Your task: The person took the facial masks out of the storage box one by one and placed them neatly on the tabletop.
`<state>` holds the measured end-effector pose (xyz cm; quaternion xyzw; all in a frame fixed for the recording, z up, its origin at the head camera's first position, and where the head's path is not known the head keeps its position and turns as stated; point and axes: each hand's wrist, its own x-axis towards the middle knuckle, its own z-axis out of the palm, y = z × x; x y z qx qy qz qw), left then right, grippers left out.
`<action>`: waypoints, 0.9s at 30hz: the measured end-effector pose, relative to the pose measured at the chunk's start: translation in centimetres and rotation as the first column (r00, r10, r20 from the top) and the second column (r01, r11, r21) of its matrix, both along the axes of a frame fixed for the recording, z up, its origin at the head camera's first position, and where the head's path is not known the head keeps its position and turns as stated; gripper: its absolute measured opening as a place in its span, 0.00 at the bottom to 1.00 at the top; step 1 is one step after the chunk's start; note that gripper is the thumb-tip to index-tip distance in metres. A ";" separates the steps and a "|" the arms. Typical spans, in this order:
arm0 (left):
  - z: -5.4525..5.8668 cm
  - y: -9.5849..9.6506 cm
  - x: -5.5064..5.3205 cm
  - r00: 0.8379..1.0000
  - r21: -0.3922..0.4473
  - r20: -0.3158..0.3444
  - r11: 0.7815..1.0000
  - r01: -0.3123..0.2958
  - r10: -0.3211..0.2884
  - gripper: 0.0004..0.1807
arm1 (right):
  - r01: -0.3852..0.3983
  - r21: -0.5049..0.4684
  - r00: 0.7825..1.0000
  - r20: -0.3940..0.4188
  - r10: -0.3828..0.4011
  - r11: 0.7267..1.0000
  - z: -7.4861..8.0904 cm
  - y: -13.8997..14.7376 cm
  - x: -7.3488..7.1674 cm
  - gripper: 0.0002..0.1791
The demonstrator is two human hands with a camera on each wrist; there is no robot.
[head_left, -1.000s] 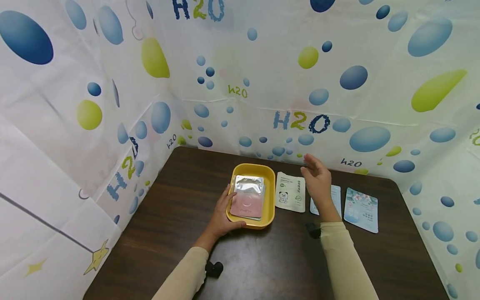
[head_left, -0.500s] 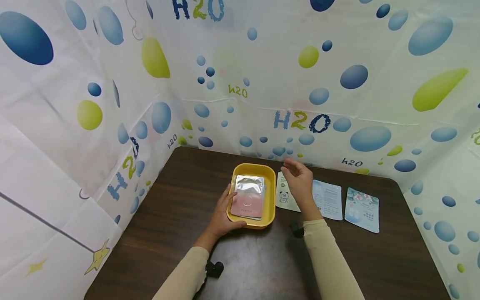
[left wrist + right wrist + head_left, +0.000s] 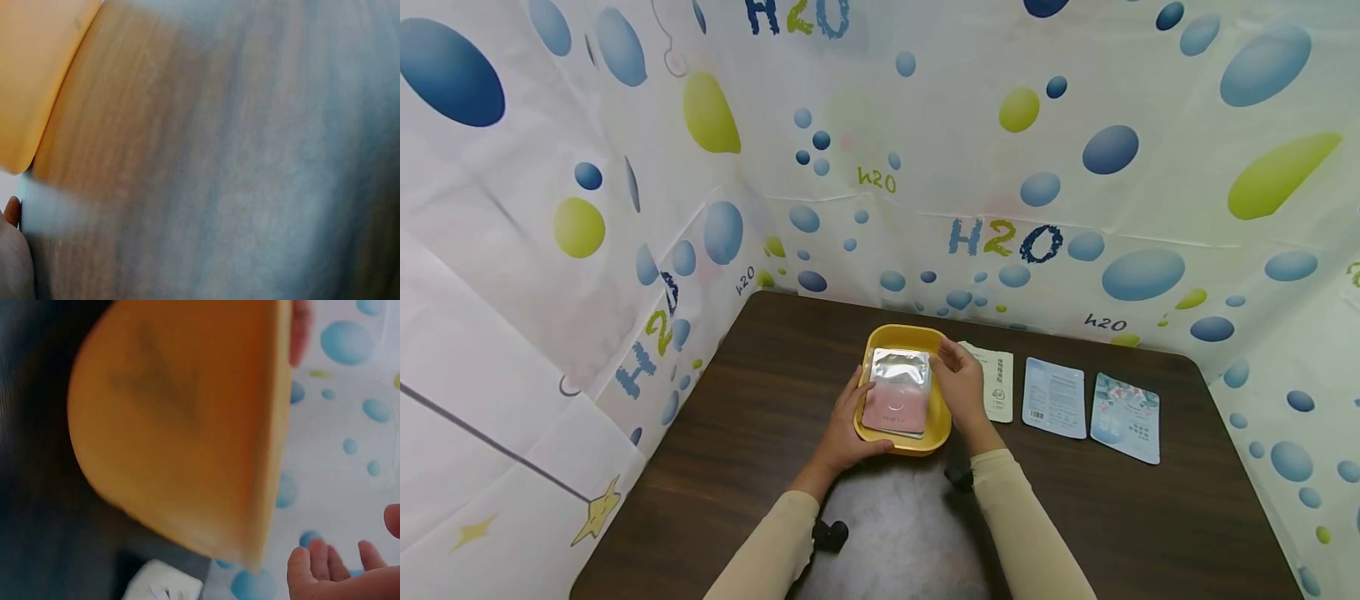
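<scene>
Yellow tray [image 3: 898, 337] — left grip [image 3: 840, 435] holds its side.

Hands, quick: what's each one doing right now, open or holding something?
Left hand: holding the yellow tray.
Right hand: open, holding nothing, at the tray's right rim.

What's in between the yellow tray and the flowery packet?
In the head view, from the yellow tray to the flowery packet: the right hand, a pale green packet it partly hides, then a light blue packet.
</scene>
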<state>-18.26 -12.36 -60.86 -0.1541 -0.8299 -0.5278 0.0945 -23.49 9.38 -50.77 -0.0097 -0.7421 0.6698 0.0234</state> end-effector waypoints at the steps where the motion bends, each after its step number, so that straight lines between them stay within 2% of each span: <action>1: 0.0 0.0 0.0 1.000 -0.001 -0.002 1.000 0.000 0.000 0.57 | -0.006 -0.004 1.000 0.013 0.006 1.000 -0.2 -0.3 0.1 0.26; 10: 0.0 0.0 -0.1 1.000 -0.006 -0.016 1.000 0.002 -0.002 0.57 | 0.000 0.014 0.993 0.114 -0.002 1.000 -2.3 -2.9 0.5 0.36; 17: -0.2 -0.1 -0.2 1.000 -0.022 -0.031 1.000 0.000 -0.001 0.57 | 0.016 0.018 0.984 0.179 -0.019 1.000 -3.5 -3.5 0.7 0.44; 22: -0.2 -0.1 -0.2 1.000 -0.022 -0.007 1.000 -0.001 0.001 0.58 | 0.025 0.044 0.976 0.216 -0.034 0.999 -3.8 -3.6 0.7 0.46; 27: -0.3 -0.1 -0.2 1.000 -0.013 -0.014 1.000 0.002 -0.002 0.57 | 0.009 0.028 0.975 0.223 -0.015 1.000 -3.9 -3.7 0.8 0.45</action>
